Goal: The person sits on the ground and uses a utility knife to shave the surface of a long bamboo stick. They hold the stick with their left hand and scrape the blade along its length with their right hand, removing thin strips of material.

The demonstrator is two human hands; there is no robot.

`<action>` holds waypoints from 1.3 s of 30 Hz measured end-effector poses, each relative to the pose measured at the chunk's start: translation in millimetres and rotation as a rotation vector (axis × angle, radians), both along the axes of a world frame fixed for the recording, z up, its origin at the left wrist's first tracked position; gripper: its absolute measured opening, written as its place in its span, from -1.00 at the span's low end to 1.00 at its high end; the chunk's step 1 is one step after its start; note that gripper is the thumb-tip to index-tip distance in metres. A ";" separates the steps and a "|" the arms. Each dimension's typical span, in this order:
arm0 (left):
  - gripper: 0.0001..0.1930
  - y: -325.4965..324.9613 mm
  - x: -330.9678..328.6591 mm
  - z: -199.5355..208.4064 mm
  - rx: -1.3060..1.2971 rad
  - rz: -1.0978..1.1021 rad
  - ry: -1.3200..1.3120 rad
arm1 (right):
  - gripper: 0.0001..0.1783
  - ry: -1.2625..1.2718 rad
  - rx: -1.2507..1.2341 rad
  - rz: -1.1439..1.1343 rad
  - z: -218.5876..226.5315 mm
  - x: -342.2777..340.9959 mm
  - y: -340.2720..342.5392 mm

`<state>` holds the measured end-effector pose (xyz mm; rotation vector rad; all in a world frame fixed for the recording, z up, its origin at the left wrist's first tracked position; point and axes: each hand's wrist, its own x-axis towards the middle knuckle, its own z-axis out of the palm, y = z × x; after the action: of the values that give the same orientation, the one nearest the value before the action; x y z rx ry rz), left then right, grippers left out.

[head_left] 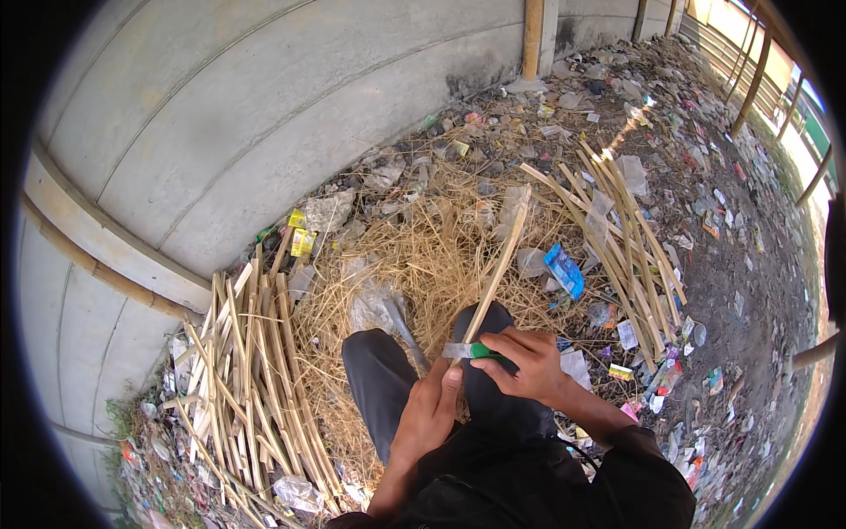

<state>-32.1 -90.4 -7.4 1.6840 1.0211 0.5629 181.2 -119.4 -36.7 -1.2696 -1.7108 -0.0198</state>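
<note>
My left hand [430, 410] is closed around the lower end of a split bamboo strip [498, 271], which slants up and away to the right from between my knees. My right hand [526, 363] grips a knife [483, 351] with a green handle. Its short pale blade lies across the strip, just above my left fingers, and appears to touch it. Thin straw-coloured shavings [423, 251] cover the ground in front of my knees. A long grey object [404, 328], its kind unclear, lies among them beside my left knee.
A pile of bamboo strips [251, 379] lies at the left, and a smaller bundle [627, 251] at the right. A grey panel wall [291, 97] rises ahead. Scattered litter, including a blue packet [564, 271], covers the dirt. Bamboo posts [751, 84] stand at the far right.
</note>
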 end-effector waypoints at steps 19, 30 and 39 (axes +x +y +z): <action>-0.52 -5.2 -11.5 -4.9 -0.020 0.023 0.138 | -0.71 -0.030 -0.006 -0.129 9.1 37.2 19.8; -0.43 -18.4 -29.8 -23.0 -0.045 -0.007 0.178 | -0.71 0.164 -0.083 -0.340 20.6 92.3 31.1; -0.48 9.2 -17.8 -27.9 -0.188 0.013 -0.014 | -0.68 0.052 -0.127 -0.027 -10.9 15.2 8.4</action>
<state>-49.9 -81.2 -35.3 1.5070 1.0432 0.4712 196.4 -111.0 -47.6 -1.3742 -1.6719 0.1065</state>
